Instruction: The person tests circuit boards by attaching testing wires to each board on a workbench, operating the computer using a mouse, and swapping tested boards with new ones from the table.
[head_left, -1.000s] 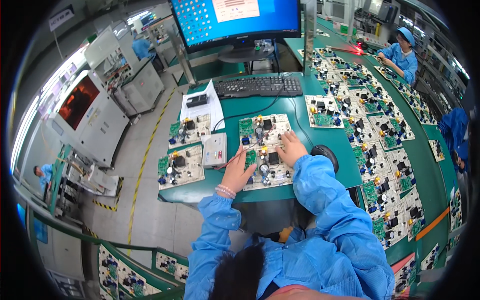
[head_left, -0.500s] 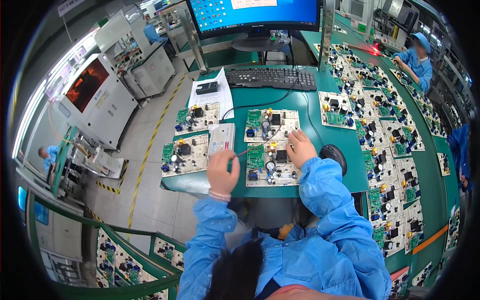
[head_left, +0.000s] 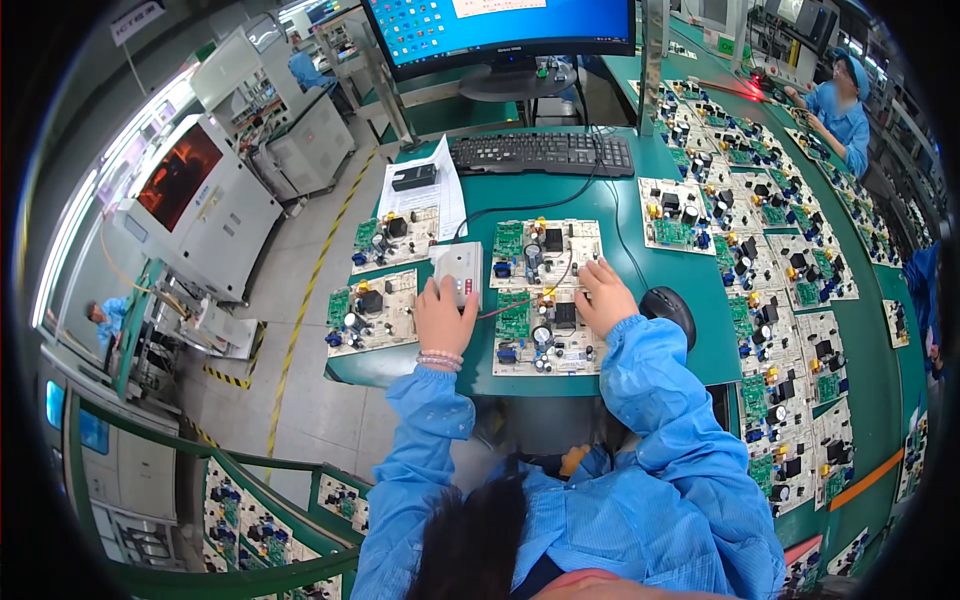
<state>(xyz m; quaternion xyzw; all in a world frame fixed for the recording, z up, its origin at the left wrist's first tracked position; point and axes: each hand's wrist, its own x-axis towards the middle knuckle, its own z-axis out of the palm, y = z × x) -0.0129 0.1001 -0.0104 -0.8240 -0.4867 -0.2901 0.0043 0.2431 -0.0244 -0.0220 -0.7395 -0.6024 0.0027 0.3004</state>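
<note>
My left hand (head_left: 446, 322) lies on the near end of a small white box (head_left: 458, 268), its fingers stretched out over the top. A thin red wire (head_left: 498, 311) runs from beside this hand toward two circuit boards. The far board (head_left: 545, 253) and the near board (head_left: 548, 335) lie one behind the other, with green sub-boards and capacitors on them. My right hand (head_left: 607, 300) rests at their right edge where they meet, fingers bent and apart. Its fingertips touch the boards; whether they pin the wire there is too small to tell.
Two more boards (head_left: 372, 312) lie left of the box. Behind are a keyboard (head_left: 540, 154), a monitor (head_left: 500, 30) and papers with a black box (head_left: 414, 177). A mouse (head_left: 668, 318) sits right of my right hand. Many boards (head_left: 770, 350) fill the right bench, where a co-worker (head_left: 840, 115) sits.
My left hand has come down onto the white box, which has shifted a little to the right. The red wire's course has changed. My right hand stays at the boards' edge.
</note>
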